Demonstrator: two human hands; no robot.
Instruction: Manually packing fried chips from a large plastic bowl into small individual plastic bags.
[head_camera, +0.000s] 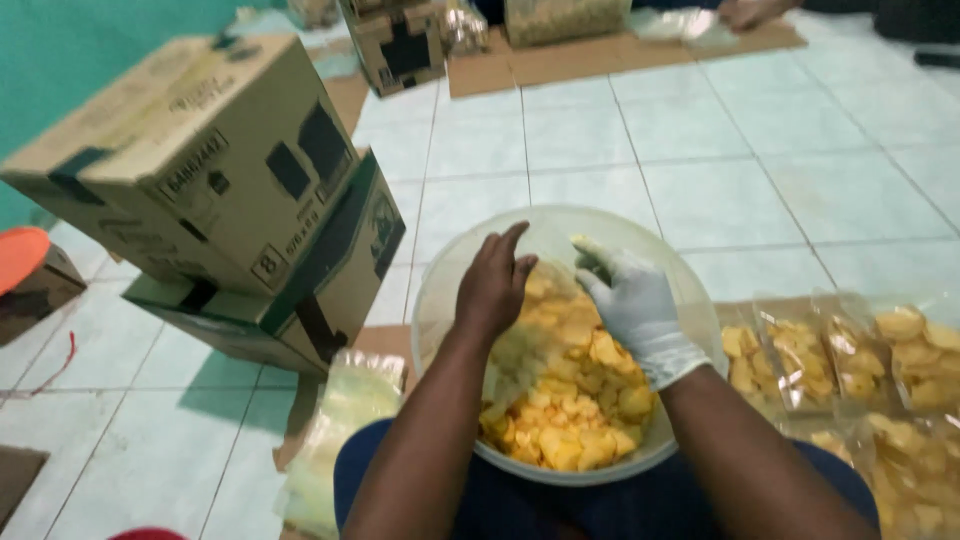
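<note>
A clear plastic bowl (440, 300) on my lap holds a heap of yellow chips (575, 410). My bare left hand (492, 285) holds the edge of a thin clear plastic bag (520, 350) over the bowl. My right hand (635, 310), in a pale glove, pinches the other side of the bag's mouth. The bag hangs between both hands, partly over the chips, with some chips showing through it.
Two stacked cardboard boxes (230, 170) stand at the left. A pile of unfilled clear bags (340, 420) lies beside my left knee. Filled chip bags (850, 370) lie at the right on cardboard. Another person's hand (745, 12) and more boxes (400, 45) are at the far end of the tiled floor.
</note>
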